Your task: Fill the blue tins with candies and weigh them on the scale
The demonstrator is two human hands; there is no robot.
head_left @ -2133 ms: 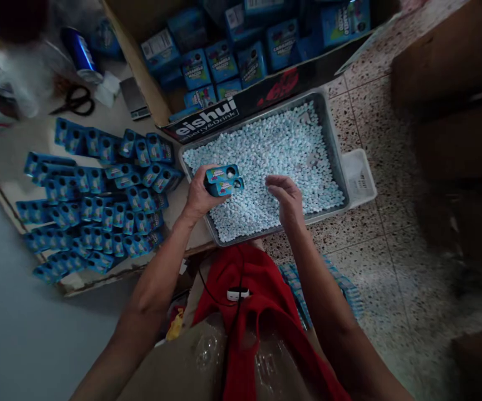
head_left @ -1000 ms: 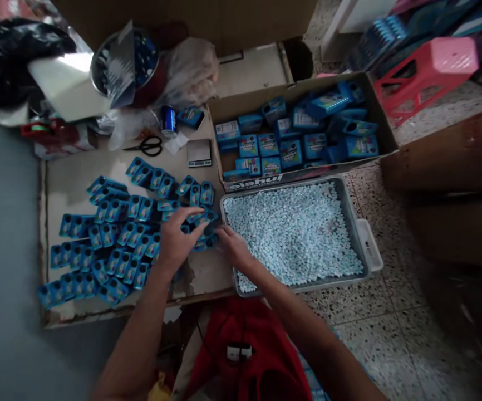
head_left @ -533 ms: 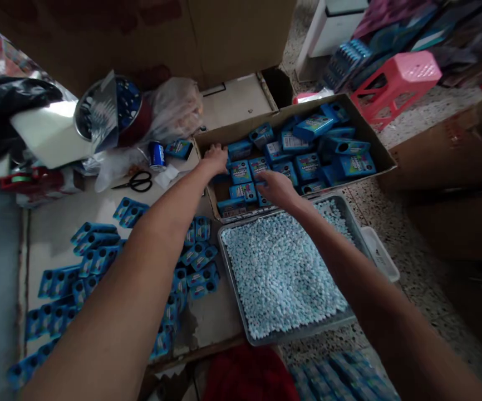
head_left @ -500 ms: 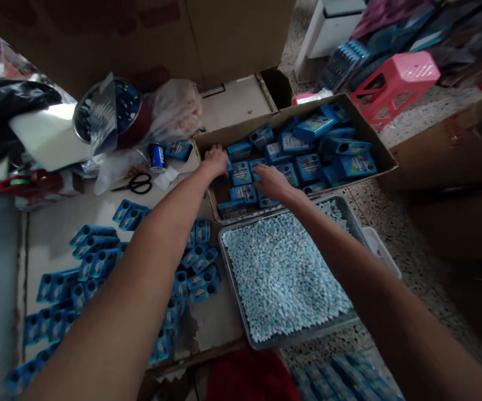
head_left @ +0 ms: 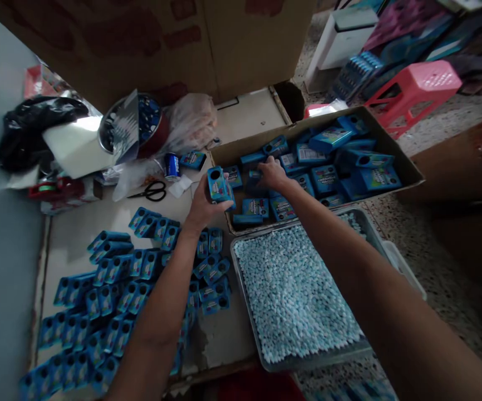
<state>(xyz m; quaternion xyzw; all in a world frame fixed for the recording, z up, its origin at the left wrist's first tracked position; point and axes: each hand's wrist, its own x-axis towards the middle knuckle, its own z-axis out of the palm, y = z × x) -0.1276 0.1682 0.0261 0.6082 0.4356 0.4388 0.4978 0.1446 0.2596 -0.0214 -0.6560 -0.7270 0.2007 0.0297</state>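
My left hand (head_left: 201, 205), raised over the near left corner of a shallow cardboard box (head_left: 239, 146), is closed around a small blue carton (head_left: 217, 184) with a round hole in its top. Inside that box, my right hand (head_left: 273, 174) has its fingers around another blue carton (head_left: 256, 182), which is blurred and partly hidden. Many more printed blue cartons (head_left: 323, 179) lie jumbled about it. Under my right forearm, a clear plastic tub (head_left: 247, 309) holds a heap of pale blue and white candies (head_left: 295, 289).
Rows of blue cartons (head_left: 109, 301) stand on the table at left. Scissors (head_left: 153, 192), a blue can (head_left: 172, 166), a pot (head_left: 157, 133) and a plastic bag (head_left: 193, 120) lie behind them. A pink stool (head_left: 428, 83) stands on the floor at far right.
My left hand has come up and toward me out of the cardboard box with a carton. My right hand stays in the box, its fingers now around a carton. The view has shifted slightly.
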